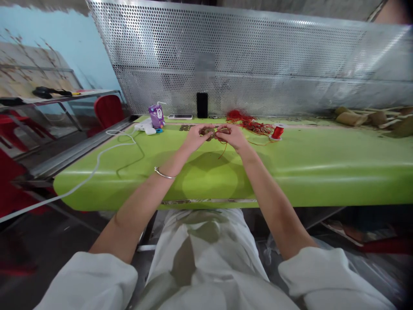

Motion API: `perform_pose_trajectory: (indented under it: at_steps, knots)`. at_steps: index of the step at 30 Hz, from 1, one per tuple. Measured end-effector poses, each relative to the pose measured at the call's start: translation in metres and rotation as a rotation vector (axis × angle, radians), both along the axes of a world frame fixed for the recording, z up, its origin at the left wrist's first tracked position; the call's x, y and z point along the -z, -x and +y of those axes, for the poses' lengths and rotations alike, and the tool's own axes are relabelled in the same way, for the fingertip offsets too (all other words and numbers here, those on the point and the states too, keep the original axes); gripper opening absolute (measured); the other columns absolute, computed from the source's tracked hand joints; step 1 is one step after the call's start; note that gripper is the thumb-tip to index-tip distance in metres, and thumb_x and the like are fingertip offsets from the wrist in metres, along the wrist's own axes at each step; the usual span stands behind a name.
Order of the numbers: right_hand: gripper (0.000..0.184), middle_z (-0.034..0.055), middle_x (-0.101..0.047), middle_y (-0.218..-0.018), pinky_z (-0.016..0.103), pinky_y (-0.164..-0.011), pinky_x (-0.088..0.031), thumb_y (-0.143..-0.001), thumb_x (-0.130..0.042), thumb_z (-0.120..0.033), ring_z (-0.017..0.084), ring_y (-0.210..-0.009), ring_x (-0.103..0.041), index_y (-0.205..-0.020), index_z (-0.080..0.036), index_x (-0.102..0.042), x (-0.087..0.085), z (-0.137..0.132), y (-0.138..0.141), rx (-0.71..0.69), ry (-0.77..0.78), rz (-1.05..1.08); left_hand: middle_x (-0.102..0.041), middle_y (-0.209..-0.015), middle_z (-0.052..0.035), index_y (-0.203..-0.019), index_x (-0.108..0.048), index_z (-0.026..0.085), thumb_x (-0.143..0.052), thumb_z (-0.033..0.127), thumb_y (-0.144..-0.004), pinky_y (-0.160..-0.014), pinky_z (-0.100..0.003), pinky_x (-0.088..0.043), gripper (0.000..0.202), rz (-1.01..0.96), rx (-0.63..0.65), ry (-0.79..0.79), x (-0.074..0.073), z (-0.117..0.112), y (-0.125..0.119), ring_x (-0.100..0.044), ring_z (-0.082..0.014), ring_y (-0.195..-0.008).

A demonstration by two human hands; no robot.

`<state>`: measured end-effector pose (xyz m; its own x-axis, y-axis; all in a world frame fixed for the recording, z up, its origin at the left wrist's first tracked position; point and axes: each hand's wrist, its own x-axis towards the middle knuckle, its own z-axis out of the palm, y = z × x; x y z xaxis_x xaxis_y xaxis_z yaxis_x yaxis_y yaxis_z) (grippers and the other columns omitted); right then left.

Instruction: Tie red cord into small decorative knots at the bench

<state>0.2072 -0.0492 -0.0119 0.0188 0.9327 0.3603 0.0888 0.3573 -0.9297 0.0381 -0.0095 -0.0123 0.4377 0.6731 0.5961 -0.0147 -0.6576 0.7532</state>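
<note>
My left hand [195,137] is closed, pinching small brownish coin-like pieces [210,134] between thumb and fingers, above the green table [329,159]. Thumb and fingers of my right hand [232,136] are pressed together on a thin red string [222,151] beside those pieces. The string's loose end hangs below my right fingers. How the string and the pieces join is too small to make out. Flat brown pieces [184,128] lie just left of my left hand. Behind my right hand is a tangled heap of red string [238,116].
A spool of red thread [276,131] stands at the right. Behind my hands, a black phone [202,105] leans upright against the perforated metal panel [274,56]. A purple box [156,116] and white cable [97,165] are at left. Brown wooden-looking pieces [364,118] lie far right.
</note>
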Motion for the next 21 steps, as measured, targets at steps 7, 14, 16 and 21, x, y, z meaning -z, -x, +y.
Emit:
perform_pose_trajectory:
  at_steps: [7,14,16,21]
  knots:
    - [0.02,-0.0009,-0.063,-0.065,0.023,-0.058,-0.047,-0.072,-0.075,-0.021,0.011,-0.061,-0.059,-0.076,-0.02,-0.055,0.0003,0.0007,-0.001,-0.001,0.006,-0.021,-0.068,-0.075,-0.0028,-0.094,-0.071,0.015,-0.073,0.024,-0.081,-0.066,-0.026,-0.054,0.016,-0.032,-0.013,0.061,0.0011,0.0013,0.0007,-0.062,-0.0115,-0.065]
    - [0.026,-0.0006,-0.062,-0.071,0.025,-0.061,-0.048,-0.068,-0.076,-0.026,0.012,-0.066,-0.06,-0.082,-0.021,-0.055,-0.0001,-0.0031,0.0006,-0.02,0.005,-0.035,-0.066,-0.07,-0.0019,-0.094,-0.07,0.014,-0.074,0.025,-0.081,-0.064,-0.027,-0.054,0.018,-0.028,-0.018,0.075,0.0025,0.0016,0.0004,-0.061,-0.0114,-0.061]
    - [0.03,0.0004,-0.064,-0.077,0.025,-0.063,-0.049,-0.065,-0.077,-0.025,0.012,-0.07,-0.061,-0.085,-0.021,-0.056,0.0001,-0.0049,0.0013,-0.031,-0.025,-0.05,-0.068,-0.071,-0.0023,-0.094,-0.07,0.014,-0.074,0.023,-0.08,-0.064,-0.027,-0.055,0.017,-0.033,-0.015,0.085,0.0024,0.0012,0.0,-0.062,-0.0116,-0.061]
    - [0.031,0.0012,-0.065,-0.08,0.026,-0.064,-0.048,-0.063,-0.076,-0.025,0.014,-0.073,-0.06,-0.086,-0.02,-0.056,0.0014,-0.0048,0.0011,-0.041,-0.063,-0.07,-0.071,-0.076,-0.0042,-0.089,-0.07,0.013,-0.074,0.02,-0.079,-0.065,-0.028,-0.057,0.013,-0.08,-0.027,0.156,0.0016,0.002,-0.0015,-0.064,-0.0118,-0.062]
